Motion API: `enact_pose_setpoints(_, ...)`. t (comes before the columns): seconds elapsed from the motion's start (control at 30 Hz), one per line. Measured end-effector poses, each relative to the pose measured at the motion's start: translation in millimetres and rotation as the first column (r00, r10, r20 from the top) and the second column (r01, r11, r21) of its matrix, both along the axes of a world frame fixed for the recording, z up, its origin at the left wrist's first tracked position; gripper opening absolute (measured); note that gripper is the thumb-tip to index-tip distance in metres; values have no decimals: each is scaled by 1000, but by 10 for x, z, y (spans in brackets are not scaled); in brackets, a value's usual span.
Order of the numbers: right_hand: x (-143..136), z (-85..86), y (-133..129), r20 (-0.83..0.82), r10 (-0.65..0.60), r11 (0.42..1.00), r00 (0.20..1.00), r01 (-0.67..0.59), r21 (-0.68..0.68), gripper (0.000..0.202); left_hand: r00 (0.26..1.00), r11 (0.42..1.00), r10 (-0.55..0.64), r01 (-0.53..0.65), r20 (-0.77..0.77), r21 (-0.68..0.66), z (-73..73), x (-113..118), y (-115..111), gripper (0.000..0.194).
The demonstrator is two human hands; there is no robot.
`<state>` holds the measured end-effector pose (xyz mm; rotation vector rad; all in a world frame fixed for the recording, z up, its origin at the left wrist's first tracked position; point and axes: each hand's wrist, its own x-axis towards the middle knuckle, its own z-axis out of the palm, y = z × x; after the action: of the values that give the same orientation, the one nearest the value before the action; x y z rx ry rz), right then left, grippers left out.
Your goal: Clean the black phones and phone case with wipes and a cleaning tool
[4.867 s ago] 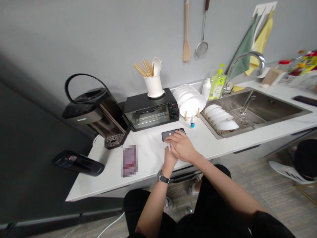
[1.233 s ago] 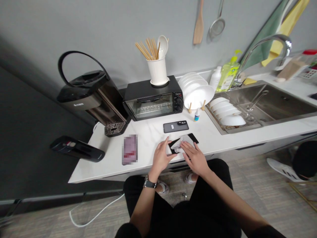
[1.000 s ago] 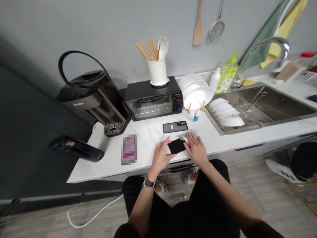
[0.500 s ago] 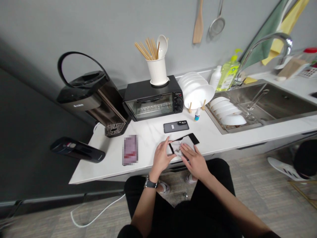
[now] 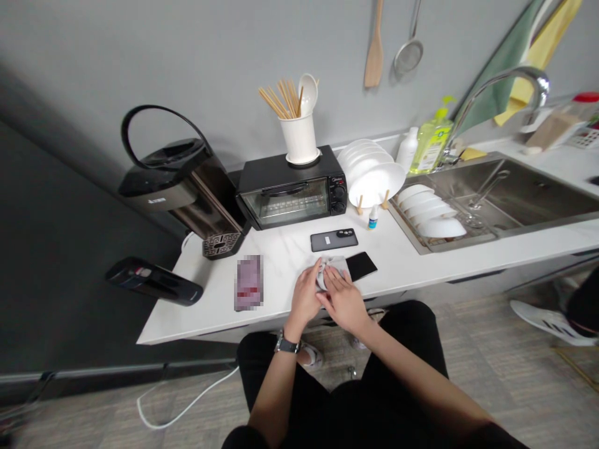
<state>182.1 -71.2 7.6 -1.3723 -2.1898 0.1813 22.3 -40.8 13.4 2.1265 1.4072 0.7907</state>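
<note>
A black phone [image 5: 362,266] lies flat near the counter's front edge, its left part hidden under a light grey cloth [image 5: 339,265]. My right hand [image 5: 344,299] presses the bunched cloth down with its fingers close together. On the left, my left hand [image 5: 306,296] has its thumb and fingers round the phone's left end, beside the cloth; its exact hold is partly hidden. Behind them lies a dark phone case [image 5: 334,240] with a camera cutout. A small white and blue bottle [image 5: 373,218] stands near the plate rack.
A toaster oven [image 5: 292,190] carries a white utensil cup [image 5: 299,138]. Left are a tall dark dispenser [image 5: 187,193], a dark flask lying down [image 5: 154,280] and a blurred purple item [image 5: 249,282]. Plates [image 5: 377,181] and the sink [image 5: 515,187] are right; a person's shoe [image 5: 552,321] shows.
My right hand has slid left with the cloth, towards my left hand. More of the phone's right part is uncovered. The whole view has shifted slightly.
</note>
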Motion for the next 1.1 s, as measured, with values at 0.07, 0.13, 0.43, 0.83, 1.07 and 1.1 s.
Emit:
enact_pose_setpoints(0.07,35,4,-132,-24,38,999,999,-39,-23,55,1000,1000,4,-4,-5,0,-16,-8,-6,92)
enact_pose_setpoints(0.13,180,-6,-225,-34,58,997,998,-60,-43,51,1000,1000,18,-18,-5,0,-12,0,-7,94)
enact_pose_setpoints(0.43,905,-80,96,13,-217,976,976,217,-3,49,1000,1000,-12,12,15,15,87,51,13,93)
enact_pose_setpoints(0.83,-9,-9,-104,27,23,1000,999,-22,-8,62,999,999,-49,49,7,6,2,-14,-22,92)
enact_pose_setpoints(1.07,625,-99,-213,41,-65,998,997,66,-11,49,999,1000,-15,15,35,11,37,31,-24,93)
enact_pose_setpoints(1.1,730,-120,-155,44,-103,995,994,103,1,49,999,1000,-19,19,42,12,50,32,-18,92)
